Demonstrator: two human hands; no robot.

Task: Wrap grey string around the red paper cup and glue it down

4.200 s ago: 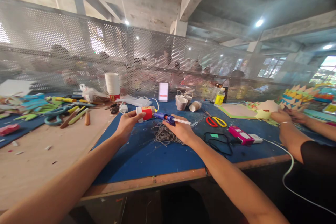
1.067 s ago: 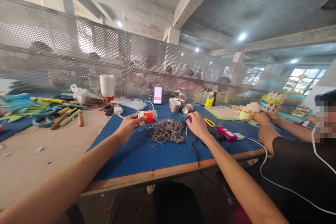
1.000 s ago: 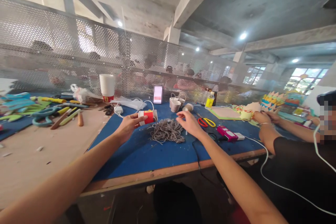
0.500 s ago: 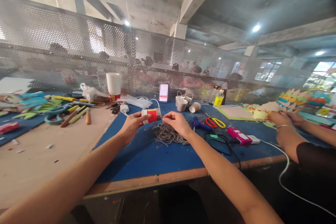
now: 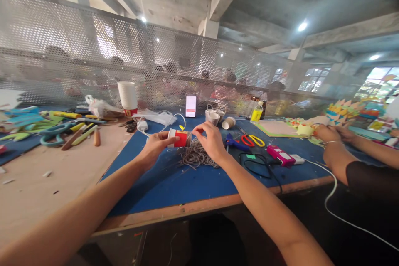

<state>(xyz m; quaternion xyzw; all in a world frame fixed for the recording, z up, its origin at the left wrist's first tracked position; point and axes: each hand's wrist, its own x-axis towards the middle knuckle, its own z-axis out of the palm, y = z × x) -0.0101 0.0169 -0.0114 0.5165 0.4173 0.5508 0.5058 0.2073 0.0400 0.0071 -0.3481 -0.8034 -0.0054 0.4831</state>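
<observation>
My left hand [image 5: 156, 149] is closed around a red and white paper cup [image 5: 180, 138], which lies on its side in the air above the table. At the cup's right end, my right hand [image 5: 209, 140] has thumb and forefinger pinched together on what looks like a thin strand of grey cord. That end of the cup looks greyish, perhaps wrapped with cord. A loose heap of grey cord [image 5: 199, 157] lies on the blue mat [image 5: 149, 191] just beneath my hands. Behind it are cord-wrapped cups [image 5: 212, 117] with handles, and another cup [image 5: 228, 123] on its side.
Right of the cord lie a blue glue gun [image 5: 238, 143], red-yellow scissors [image 5: 253, 140], a black cable and a pink device [image 5: 280, 156]. A phone [image 5: 190, 106], a cup stack [image 5: 127, 96] and a bottle [image 5: 257, 112] stand behind. A co-worker's hands [image 5: 330, 135] work at right.
My right hand has risen slightly and its pinch is higher beside the cup's end. My left hand still holds the cup. The whole view has shifted a little.
</observation>
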